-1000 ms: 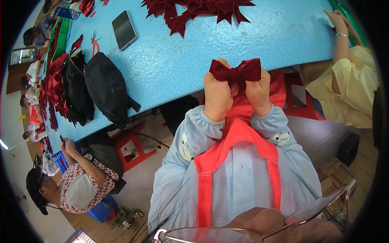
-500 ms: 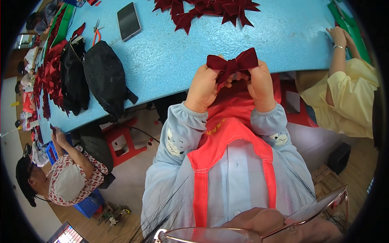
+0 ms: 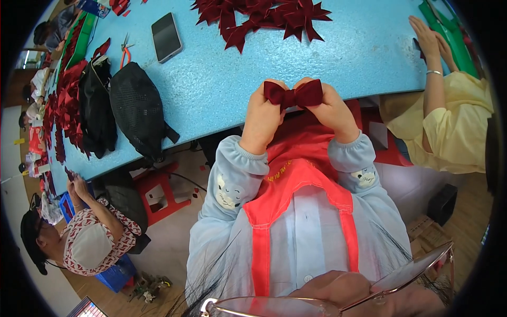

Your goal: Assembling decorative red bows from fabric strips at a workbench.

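A dark red velvet bow [image 3: 291, 95] is held between my two hands at the near edge of the blue table [image 3: 222, 84]. Its left loop is gripped by my left hand [image 3: 260, 115], its right loop by my right hand [image 3: 334, 112]. Both hands are closed, with fingers curled behind the bow and mostly hidden. The bow's knot faces up between them, and its tails are out of sight. Beyond it on the table lies a pile of dark red bows with notched tails [image 3: 264, 21].
A phone [image 3: 167, 37], orange-handled snips [image 3: 125, 53] and two black bags [image 3: 138, 108] lie to the left, beside more red ribbon pieces [image 3: 68, 105]. A co-worker in yellow [image 3: 449, 121] sits right, near a green tray [image 3: 454, 42]. Another person [image 3: 95, 238] works at the left.
Both hands have drawn slightly nearer together and the bow sits lower, tilted flatter, its tails now hidden. The co-worker's hands on the right have shifted up and left.
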